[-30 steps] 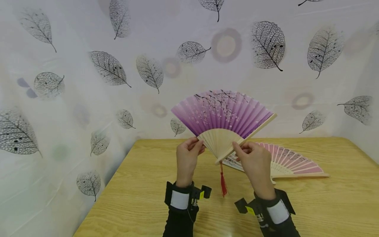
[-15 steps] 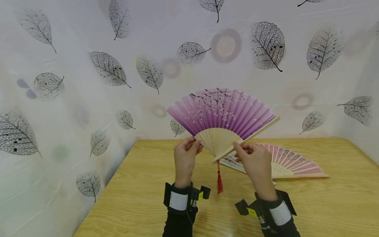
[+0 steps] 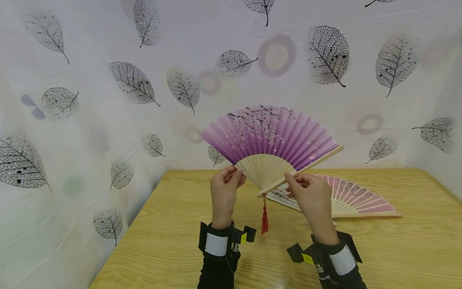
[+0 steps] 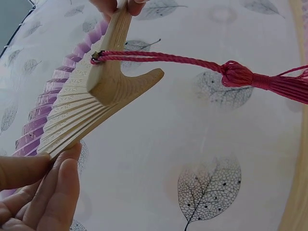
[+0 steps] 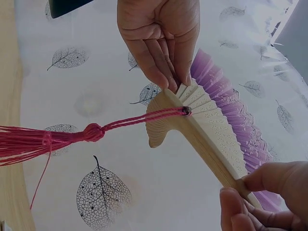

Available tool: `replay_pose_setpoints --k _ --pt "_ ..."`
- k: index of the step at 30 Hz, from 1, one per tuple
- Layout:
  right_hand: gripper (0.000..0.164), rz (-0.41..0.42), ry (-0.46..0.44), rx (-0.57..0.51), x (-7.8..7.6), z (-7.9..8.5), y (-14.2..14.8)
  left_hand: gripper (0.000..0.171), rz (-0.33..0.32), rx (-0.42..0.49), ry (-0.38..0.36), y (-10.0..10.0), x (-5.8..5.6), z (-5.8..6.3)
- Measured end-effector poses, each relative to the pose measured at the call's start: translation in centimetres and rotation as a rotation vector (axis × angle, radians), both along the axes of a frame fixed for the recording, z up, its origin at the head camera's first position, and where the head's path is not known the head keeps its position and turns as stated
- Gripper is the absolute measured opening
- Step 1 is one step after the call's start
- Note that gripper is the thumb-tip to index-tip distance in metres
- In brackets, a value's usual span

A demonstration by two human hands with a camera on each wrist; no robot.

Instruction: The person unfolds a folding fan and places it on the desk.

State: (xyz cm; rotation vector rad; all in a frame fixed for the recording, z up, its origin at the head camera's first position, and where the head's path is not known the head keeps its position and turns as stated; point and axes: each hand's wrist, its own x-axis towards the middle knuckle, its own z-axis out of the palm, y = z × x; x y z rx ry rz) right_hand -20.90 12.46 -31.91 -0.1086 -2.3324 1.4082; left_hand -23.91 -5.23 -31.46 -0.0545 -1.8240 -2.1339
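Note:
A purple folding fan (image 3: 270,132) with printed blossom branches is spread wide, held up above the table. My left hand (image 3: 224,194) pinches its left edge between thumb and fingers, low on the bare wooden ribs. On the opposite side, the thumb and fingers of my right hand (image 3: 313,200) grip the wooden guard stick. From the pivot a red tassel (image 3: 265,218) hangs between the two wrists. Both wrist views show the pivot end close up, with the tassel cord (image 4: 168,58) looped through it and the pleated leaf (image 5: 231,115) beyond.
Behind my right hand, a pink folding fan (image 3: 364,196) lies spread on the wooden table (image 3: 173,224), partly covered by that hand and the purple fan. A white curtain (image 3: 231,24) with leaf prints hangs past the table's far edge and along its left side.
The purple fan has spread a little wider, its left edge moving left with my left hand. Pivot and tassel have shifted slightly left and up. My right hand has barely moved.

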Motion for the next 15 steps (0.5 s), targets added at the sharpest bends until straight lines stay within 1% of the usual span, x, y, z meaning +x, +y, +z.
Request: replay_pose_setpoints --k 15 --pt "0.041 -0.009 0.005 -0.012 0.1 0.11 0.03 0.02 -0.004 0.037 0.025 -0.05 0.07 0.09"
